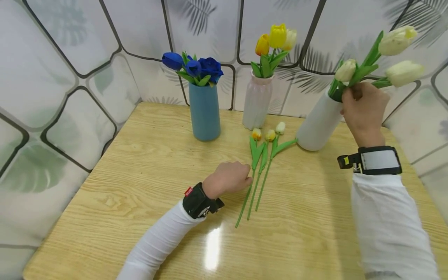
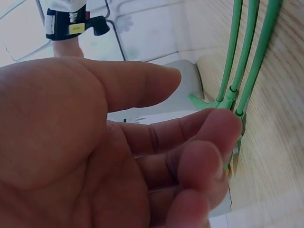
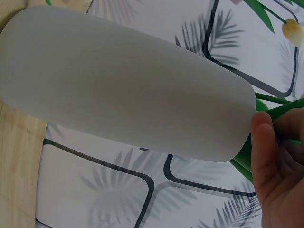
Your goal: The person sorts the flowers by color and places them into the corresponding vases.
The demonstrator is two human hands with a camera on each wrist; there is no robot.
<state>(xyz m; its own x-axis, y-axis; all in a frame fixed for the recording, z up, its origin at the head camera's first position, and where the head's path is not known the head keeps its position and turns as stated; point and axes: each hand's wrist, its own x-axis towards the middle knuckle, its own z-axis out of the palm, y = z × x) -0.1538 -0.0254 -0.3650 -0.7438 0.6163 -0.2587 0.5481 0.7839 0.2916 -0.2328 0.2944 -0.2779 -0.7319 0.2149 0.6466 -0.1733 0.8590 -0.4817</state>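
At the tall white vase (image 1: 316, 122), my right hand (image 1: 365, 109) pinches green stems of white tulips (image 1: 397, 41) right by the rim. The vase leans to the right, and its mouth is partly hidden by the leaves. In the right wrist view, the thumb and fingers close round the greenery (image 3: 280, 111) just outside the vase. My left hand (image 1: 229, 178) is beside three loose tulips (image 1: 257, 175) lying on the table, its fingers loosely curled and the thumb apart. Their green stems (image 2: 247, 52) pass just beyond the fingertips in the left wrist view.
A blue vase (image 1: 205, 112) of blue flowers stands at the back left. Next to it is a pale pink ribbed vase (image 1: 257, 103) with yellow and cream tulips. A patterned wall covering (image 1: 147, 81) rises behind the wooden table (image 1: 140, 163).
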